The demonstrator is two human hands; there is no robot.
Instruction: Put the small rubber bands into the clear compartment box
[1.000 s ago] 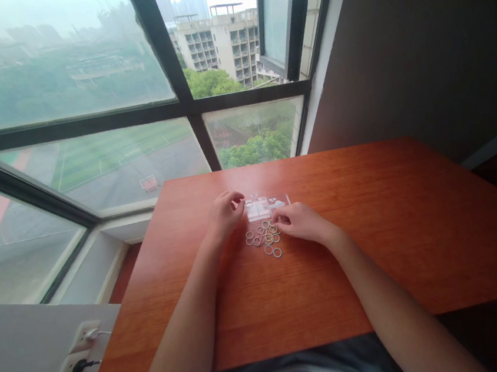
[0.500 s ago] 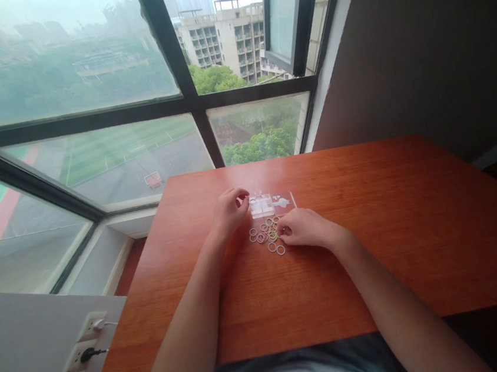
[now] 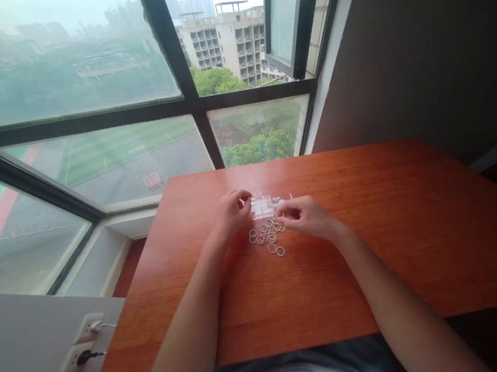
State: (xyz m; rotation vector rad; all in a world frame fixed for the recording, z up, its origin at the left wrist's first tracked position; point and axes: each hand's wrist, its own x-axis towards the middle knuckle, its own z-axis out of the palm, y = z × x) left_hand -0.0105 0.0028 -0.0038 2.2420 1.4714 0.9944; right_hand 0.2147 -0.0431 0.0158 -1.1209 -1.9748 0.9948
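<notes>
A small clear plastic box (image 3: 261,207) with an open lid (image 3: 282,198) lies on the wooden table. My left hand (image 3: 232,212) is at the box's left edge, its thumb and fingers curled and closed on that side. Just in front of the box, several small pale rings (image 3: 272,237) in white, pink and yellowish tones lie scattered. My right hand (image 3: 305,215) hovers over the right of the rings, near the lid, which it partly hides. Its thumb and fingers are pinched together; what is between them is too small to make out.
The reddish-brown table (image 3: 394,224) runs out to the right. Beyond its far edge is a dark window frame (image 3: 134,116). Wall sockets (image 3: 76,359) with plugs and a white cable are at the lower left.
My right hand has risen from the rings and moved away from me, toward the lid, with fingers pinched. More rings show at the right of the pile. My left hand stays at the box.
</notes>
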